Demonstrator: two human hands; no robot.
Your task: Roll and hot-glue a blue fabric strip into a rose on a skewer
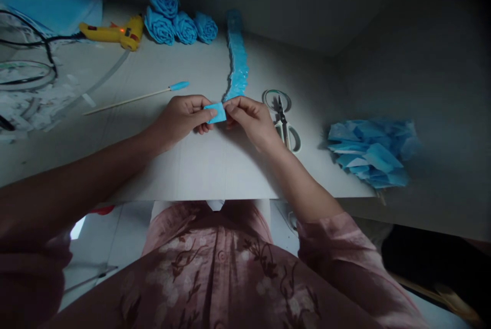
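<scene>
Head view: a small blue piece (215,113) is held above the near middle of the table (230,175), between the two hands. It is pinched by the left hand (184,114), with the thumb laid across its face and the fingers curled behind. At its right edge the fingertips of the right hand (253,116) are drawn together; whether the piece is gripped there too cannot be told. By this two-sided hold it is probably steadied and spread flat.

Both forearms are slanted inward from the near side, with the wrists low and the knuckles facing up. Just beyond the right fingers lies a ruffled blue strip (238,58), its near end partly hidden.

A blue-tipped stick (130,100) is laid to the left and scissors (284,124) to the right, both seemingly within easy reach. The glue gun (132,32), its light lit, is rested at the far left, perhaps for safety, near four blue paper roses (186,28).
</scene>
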